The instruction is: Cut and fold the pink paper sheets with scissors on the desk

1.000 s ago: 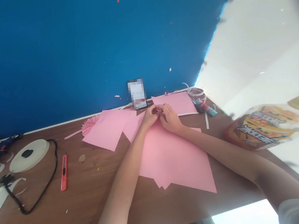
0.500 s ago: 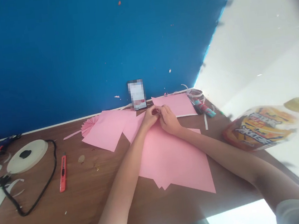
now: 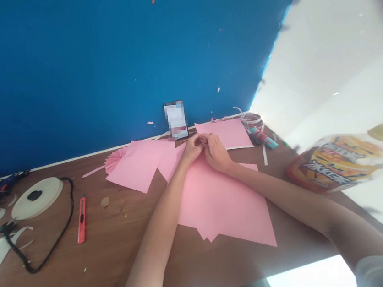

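Note:
My left hand (image 3: 193,149) and my right hand (image 3: 216,151) meet over the far end of the pink paper sheets (image 3: 222,200). Fingers of both are closed and pressed together at the tips. Whatever they pinch is hidden between them and too small to name. Left of my hands lies another pink sheet (image 3: 138,165), with a pleated pink paper fan (image 3: 114,159) partly under its edge. Behind my right hand is a further pink sheet (image 3: 234,134).
A phone (image 3: 176,120) leans on the blue wall. To the left lie a red box cutter (image 3: 82,220), a round white disc (image 3: 38,198) and a black cable (image 3: 56,245). At right are a large labelled bottle (image 3: 342,161), a blue-red tube (image 3: 263,137) and paper strips (image 3: 251,118).
The view has shifted very slightly. Both hands stay together in the same place, with only small finger movement.

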### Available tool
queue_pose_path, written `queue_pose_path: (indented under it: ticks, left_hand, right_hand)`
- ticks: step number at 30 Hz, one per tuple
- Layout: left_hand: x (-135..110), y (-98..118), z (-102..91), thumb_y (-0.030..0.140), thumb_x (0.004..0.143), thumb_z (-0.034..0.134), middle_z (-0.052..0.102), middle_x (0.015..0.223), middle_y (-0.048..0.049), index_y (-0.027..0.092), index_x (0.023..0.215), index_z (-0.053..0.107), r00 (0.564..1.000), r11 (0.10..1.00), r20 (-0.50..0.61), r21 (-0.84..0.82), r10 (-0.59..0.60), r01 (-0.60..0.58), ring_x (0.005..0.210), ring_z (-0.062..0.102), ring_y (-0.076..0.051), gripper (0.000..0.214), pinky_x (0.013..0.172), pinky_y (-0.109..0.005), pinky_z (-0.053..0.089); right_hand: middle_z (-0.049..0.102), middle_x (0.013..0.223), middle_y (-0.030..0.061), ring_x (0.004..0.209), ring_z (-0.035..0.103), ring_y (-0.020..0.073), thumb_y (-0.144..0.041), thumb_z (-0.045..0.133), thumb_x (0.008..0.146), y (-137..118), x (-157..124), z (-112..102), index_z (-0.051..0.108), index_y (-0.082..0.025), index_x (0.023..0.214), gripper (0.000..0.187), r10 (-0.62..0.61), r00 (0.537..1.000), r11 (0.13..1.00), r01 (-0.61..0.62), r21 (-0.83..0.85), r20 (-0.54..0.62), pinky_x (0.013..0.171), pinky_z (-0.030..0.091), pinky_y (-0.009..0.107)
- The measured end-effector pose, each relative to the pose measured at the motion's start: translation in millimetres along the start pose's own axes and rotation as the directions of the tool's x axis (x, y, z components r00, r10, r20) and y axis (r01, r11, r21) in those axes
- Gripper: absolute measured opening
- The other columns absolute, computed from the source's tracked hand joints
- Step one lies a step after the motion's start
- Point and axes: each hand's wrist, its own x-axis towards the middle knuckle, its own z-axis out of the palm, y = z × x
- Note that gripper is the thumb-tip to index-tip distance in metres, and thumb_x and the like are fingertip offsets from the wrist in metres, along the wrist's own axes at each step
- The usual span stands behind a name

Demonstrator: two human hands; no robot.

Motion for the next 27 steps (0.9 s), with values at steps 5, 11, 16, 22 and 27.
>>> queue_pose_path:
  ticks: [5,11,16,22,27]
  left_hand:
    - [-1,2,0.8,0.005,0.065,0.047,0.053,0.076,0.0000,0.015,0.075,0.052,1.000,0.999,0.014,0.037,-0.003,0.002,0.074,0.048,-0.012,0.015,0.069,-0.022,0.038]
    - [0,-1,0.4,0.002,0.064,0.046,0.053,0.077,-0.0001,0.015,0.076,0.052,1.000,0.998,0.021,0.053,0.019,-0.020,0.073,0.048,-0.011,0.019,0.068,-0.022,0.038]
    - [0,-4,0.5,0.003,0.064,0.047,0.054,0.077,-0.0008,0.015,0.075,0.052,1.000,0.998,0.004,0.061,0.011,-0.011,0.074,0.049,-0.012,0.018,0.069,-0.023,0.039]
    - [0,-7,2.3,0.003,0.063,0.046,0.056,0.076,-0.0010,0.015,0.076,0.054,1.000,0.996,-0.009,0.091,0.010,-0.009,0.074,0.051,-0.012,0.020,0.070,-0.024,0.040]
    - [0,-8,2.6,0.001,0.062,0.046,0.058,0.078,-0.0017,0.015,0.075,0.054,1.000,0.993,-0.020,0.121,0.006,-0.004,0.074,0.052,-0.012,0.020,0.069,-0.024,0.041]
  right_hand:
    - [0.049,0.095,0.0107,0.089,0.046,0.0248,-0.004,0.034,0.076,1,2,-2,0.044,-0.017,0.114,0.041,0.003,1.000,0.998,-0.002,0.056,-0.011,0.080,0.043,0.042]
    - [0.051,0.094,0.0095,0.089,0.047,0.0245,-0.003,0.035,0.073,3,2,0,0.045,-0.018,0.113,0.044,0.021,1.000,0.997,-0.019,0.073,-0.017,0.079,0.043,0.041]
    - [0.054,0.097,0.0102,0.089,0.048,0.0248,-0.003,0.036,0.072,4,2,0,0.045,-0.018,0.113,0.044,0.041,0.999,0.997,-0.042,0.066,0.013,0.080,0.043,0.042]
    - [0.054,0.094,0.0104,0.089,0.048,0.0256,-0.003,0.037,0.069,6,1,1,0.045,-0.018,0.112,0.047,0.060,0.998,0.995,-0.062,0.081,0.023,0.080,0.044,0.043]
    - [0.054,0.095,0.0114,0.090,0.048,0.0268,-0.005,0.038,0.068,9,2,3,0.045,-0.018,0.114,0.048,0.083,0.996,0.992,-0.085,0.091,0.033,0.081,0.044,0.046]
